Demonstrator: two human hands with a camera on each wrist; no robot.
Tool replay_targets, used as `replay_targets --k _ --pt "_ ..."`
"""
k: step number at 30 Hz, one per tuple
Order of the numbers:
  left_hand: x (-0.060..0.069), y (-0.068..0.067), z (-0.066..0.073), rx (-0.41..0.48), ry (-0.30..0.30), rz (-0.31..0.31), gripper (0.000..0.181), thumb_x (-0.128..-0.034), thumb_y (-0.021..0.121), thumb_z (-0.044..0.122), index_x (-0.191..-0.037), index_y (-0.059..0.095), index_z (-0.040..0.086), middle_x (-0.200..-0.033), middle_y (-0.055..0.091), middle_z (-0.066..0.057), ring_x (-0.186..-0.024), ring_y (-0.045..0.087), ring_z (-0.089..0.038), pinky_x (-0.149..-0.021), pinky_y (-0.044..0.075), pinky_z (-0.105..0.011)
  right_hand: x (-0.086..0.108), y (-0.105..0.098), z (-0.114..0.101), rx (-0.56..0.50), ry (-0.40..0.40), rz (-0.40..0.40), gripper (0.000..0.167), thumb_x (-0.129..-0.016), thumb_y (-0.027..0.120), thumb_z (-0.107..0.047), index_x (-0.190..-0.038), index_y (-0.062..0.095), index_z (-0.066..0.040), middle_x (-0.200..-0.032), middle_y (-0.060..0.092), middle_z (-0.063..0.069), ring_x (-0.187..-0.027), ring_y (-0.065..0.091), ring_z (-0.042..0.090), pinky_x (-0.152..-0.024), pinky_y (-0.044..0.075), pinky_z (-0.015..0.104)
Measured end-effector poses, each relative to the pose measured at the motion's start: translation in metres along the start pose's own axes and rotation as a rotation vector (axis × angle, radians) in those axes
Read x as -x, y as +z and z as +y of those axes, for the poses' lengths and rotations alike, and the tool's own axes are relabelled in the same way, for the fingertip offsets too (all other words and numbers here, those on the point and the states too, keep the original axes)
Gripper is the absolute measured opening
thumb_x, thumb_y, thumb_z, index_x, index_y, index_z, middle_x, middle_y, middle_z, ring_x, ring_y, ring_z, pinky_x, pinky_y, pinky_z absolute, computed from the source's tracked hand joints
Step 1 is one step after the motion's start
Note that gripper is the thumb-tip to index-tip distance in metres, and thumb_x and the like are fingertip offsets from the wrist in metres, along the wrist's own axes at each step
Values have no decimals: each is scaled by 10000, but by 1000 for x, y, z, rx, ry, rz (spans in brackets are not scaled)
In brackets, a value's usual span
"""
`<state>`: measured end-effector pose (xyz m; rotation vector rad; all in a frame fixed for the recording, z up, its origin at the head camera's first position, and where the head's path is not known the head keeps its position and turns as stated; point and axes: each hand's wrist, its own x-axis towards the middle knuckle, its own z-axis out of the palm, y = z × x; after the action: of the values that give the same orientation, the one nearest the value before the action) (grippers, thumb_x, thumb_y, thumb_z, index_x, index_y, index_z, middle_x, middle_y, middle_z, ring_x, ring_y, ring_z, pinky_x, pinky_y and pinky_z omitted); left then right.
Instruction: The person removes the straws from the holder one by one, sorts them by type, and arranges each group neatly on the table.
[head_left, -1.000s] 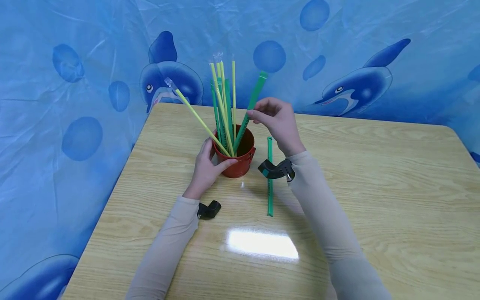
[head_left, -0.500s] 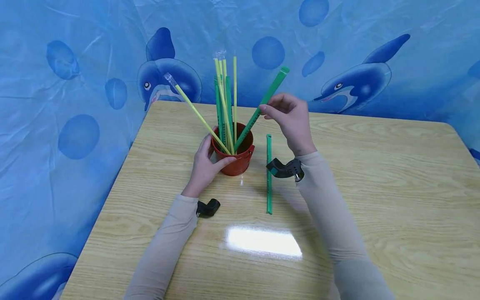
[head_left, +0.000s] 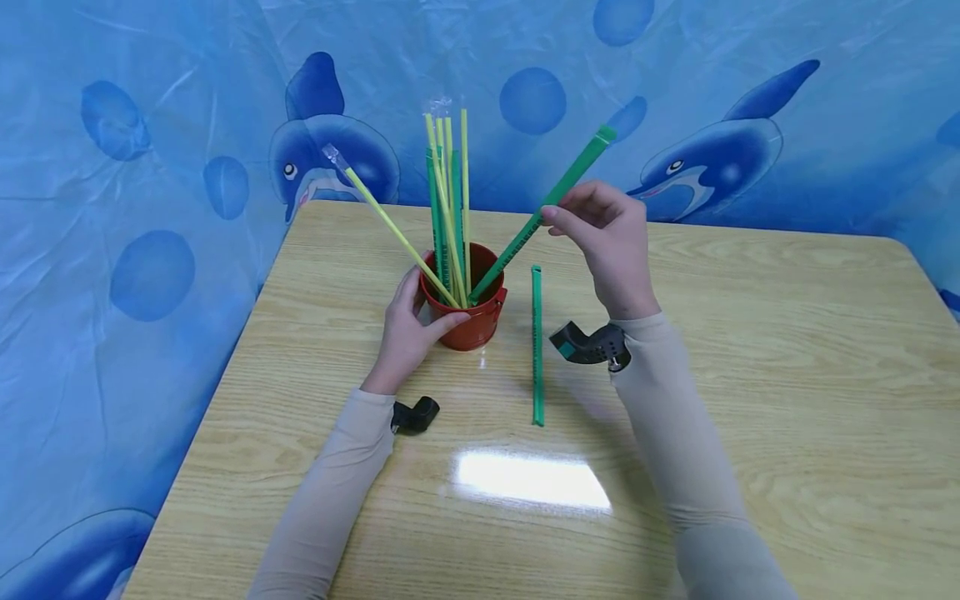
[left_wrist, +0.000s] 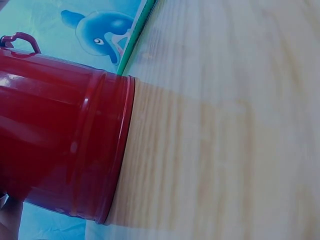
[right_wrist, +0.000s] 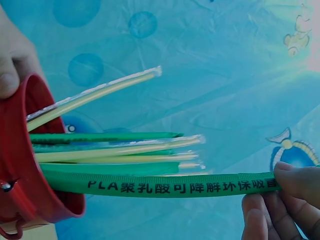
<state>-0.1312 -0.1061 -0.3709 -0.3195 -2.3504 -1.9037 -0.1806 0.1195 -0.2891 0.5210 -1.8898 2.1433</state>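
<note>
My left hand (head_left: 405,337) grips the red bucket (head_left: 471,332) on its left side, thumb along the front rim. Yellow straws in clear wrappers (head_left: 399,234) and green-wrapped straws (head_left: 437,200) stand in it. My right hand (head_left: 609,242) pinches a green-wrapped straw (head_left: 573,172) around its middle; it tilts right, its lower end inside the bucket. In the right wrist view, thumb and fingers (right_wrist: 290,200) pinch this printed green straw (right_wrist: 150,185). The left wrist view shows the bucket wall (left_wrist: 55,135) close up, with only a bit of the hand at the lower left.
Another green-wrapped straw (head_left: 537,350) lies on the wooden table (head_left: 787,375), to the right of the bucket. A blue sheet with printed dolphins (head_left: 450,50) hangs behind and to the left of the table.
My right hand has moved right with the pinched green straw, which leans further over to the right. My left hand keeps its hold on the bucket.
</note>
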Motion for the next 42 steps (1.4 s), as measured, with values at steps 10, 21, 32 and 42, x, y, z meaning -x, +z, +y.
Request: replay_targets --k 10,21,32,42 --pt "1 -1 5 11 -2 -10 776 -832 705 20 -1466 258 7 -1455 331 -171 -1345 321 -261 -1089 309 -390 11 -10 -18 -4 -142 71 44 -814 681 56 -833 670 18 -780 674 83 -684 633 215 -705 543 336" --pt "1 0 4 1 -6 -5 793 -819 722 26 -1465 262 9 -1433 349 -180 -1337 334 -259 -1086 315 -372 23 -19 -31 -167 -174 135 141 -783 722 45 -836 635 143 -761 666 161 -645 627 230 -692 542 350" --pt "1 0 3 19 2 -6 788 -811 725 9 -1456 274 0 -1426 355 -188 -1328 343 -268 -1082 320 -387 33 -25 -30 -242 -164 197 90 -784 687 106 -822 618 150 -750 665 168 -639 624 237 -698 536 344" --pt "1 -1 4 8 -2 -1 785 -822 718 26 -1463 266 8 -1439 346 -179 -1338 331 -268 -1083 319 -394 40 -39 -25 -304 -113 220 143 -776 713 84 -799 594 160 -733 647 186 -632 615 241 -691 538 332"
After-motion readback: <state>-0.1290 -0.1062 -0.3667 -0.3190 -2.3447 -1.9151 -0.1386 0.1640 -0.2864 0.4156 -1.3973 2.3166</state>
